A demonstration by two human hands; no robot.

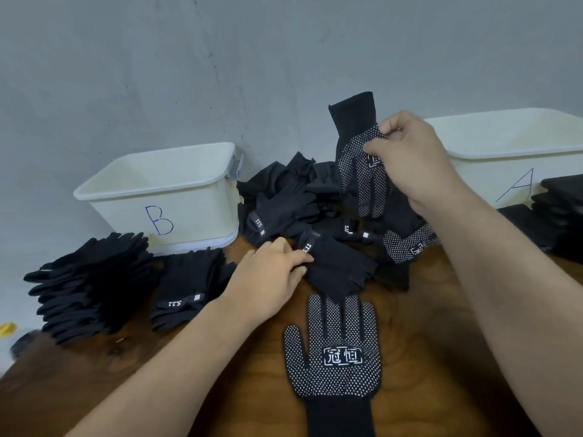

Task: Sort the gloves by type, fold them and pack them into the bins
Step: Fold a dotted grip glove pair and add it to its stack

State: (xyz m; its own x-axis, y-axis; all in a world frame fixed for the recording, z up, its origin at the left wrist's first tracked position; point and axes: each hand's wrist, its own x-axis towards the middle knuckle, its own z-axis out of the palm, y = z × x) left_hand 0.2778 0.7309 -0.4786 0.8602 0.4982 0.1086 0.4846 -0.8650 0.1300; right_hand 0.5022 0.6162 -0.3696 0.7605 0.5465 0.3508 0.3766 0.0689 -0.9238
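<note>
1. The right hand (pixel 410 159) is pinching a dotted glove (pixel 362 171) by its palm edge, lifting it cuff-up above the unsorted pile (pixel 299 200) between bin B (pixel 164 190) and bin A (pixel 504 143).
2. The left hand (pixel 268 279) is resting on a plain 5.11 glove (pixel 337 266) – whether it is gripping is unclear.
3. Another dotted glove (pixel 334 351) is lying flat on the table (pixel 441 357), nearest the person.
4. Risk: the shallow pinch may be letting the dangling glove slip back into the pile – or snagging neighbours, mixing types.

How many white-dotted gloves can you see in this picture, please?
3: one held up by the right hand, dotted glove; one flat on the table nearest the camera; one partly buried at the pile's right edge. More may be hidden in the pile.
</note>
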